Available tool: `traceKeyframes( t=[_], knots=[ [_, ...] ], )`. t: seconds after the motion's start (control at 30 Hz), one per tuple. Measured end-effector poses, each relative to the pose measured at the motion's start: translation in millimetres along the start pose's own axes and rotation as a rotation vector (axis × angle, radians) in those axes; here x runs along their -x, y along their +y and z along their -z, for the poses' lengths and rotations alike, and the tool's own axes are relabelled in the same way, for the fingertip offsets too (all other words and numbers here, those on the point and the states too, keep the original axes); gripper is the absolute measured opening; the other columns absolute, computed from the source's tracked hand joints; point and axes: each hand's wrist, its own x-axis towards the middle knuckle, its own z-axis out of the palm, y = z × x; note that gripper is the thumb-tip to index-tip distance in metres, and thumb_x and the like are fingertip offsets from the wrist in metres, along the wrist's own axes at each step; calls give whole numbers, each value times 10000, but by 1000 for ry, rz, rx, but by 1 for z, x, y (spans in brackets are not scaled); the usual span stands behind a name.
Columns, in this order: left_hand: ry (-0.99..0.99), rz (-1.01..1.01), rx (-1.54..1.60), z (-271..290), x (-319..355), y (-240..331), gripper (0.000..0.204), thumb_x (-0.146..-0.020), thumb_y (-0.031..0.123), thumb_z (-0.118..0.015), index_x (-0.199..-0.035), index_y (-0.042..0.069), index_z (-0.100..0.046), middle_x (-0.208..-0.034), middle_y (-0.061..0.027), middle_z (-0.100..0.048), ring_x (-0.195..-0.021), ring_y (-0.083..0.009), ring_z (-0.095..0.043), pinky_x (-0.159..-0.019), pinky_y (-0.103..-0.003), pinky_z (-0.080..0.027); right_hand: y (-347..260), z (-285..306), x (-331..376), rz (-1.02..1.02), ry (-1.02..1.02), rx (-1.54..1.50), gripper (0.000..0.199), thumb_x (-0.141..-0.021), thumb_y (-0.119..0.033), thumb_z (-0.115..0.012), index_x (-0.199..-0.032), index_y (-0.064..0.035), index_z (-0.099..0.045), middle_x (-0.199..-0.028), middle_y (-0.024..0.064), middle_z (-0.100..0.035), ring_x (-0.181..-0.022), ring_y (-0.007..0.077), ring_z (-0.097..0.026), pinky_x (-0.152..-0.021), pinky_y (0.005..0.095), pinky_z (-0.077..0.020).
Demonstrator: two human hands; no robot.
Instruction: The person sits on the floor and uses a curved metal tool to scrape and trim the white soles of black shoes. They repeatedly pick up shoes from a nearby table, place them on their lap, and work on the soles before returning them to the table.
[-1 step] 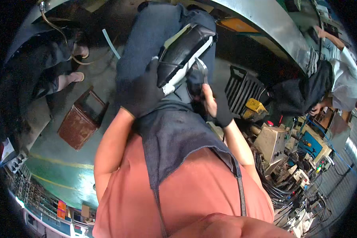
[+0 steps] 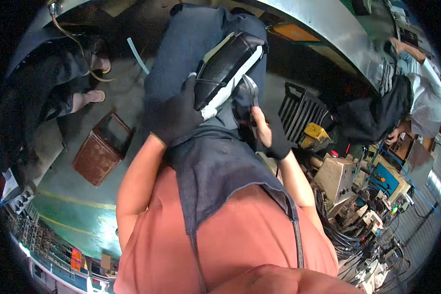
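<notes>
My left hand (image 2: pixel 176 115), in a black glove, grips a black moulded part with a white edge (image 2: pixel 225 71) and holds it over my dark apron (image 2: pixel 215 166). My right hand (image 2: pixel 269 133), in a black glove that leaves the fingers bare, is closed on a thin metal hand tool (image 2: pixel 250 90). The tool's tip sits against the right side of the part. What kind of tool it is cannot be made out.
A rusty brown box (image 2: pixel 100 152) lies on the green floor to my left. Beyond it are another person's feet in sandals (image 2: pixel 94 96). A black slatted crate (image 2: pixel 301 113), a yellow object (image 2: pixel 316 132) and machines with cables (image 2: pixel 340 179) stand at right, and a co-worker (image 2: pixel 421 95) bends there.
</notes>
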Motion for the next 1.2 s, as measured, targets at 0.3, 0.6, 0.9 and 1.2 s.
traceKeyframes(
  t=[0.3,0.6,0.9,1.2],
  knots=[
    [-18,-74,165,-31,1,-28,954,-731,434,-727,-1380,-34,-207,-1019,-348,-565,-893,-427,-616,-741,-448,-488,-33,55,-23,-124,-369,497,431,-959,-368,-448,-877,41,-556,-678,64,-518,-655,130,-453,-622,304,-405],
    [-3,-45,101,94,-2,-17,814,-630,325,-809,-1288,25,-435,-1143,-212,-580,-1024,-315,-593,-909,-384,-451,-51,94,6,-81,-363,556,404,-951,-334,-455,-808,26,-575,-643,93,-576,-591,184,-554,-594,333,-431],
    [326,-148,383,-32,-48,-19,479,-860,158,-614,-1277,0,-442,-1232,-148,-530,-1145,-240,-494,-992,-323,-365,-38,90,3,-141,-316,286,431,-961,-368,-442,-913,36,-584,-714,63,-585,-698,112,-531,-675,297,-437],
    [265,121,727,-15,-61,-14,294,-922,172,-518,-1141,-18,-567,-1075,-121,-620,-1031,-198,-562,-864,-328,-438,-11,78,-21,-159,-343,97,491,-971,-435,-400,-977,9,-610,-862,-7,-577,-815,88,-492,-774,250,-415]
  ],
)
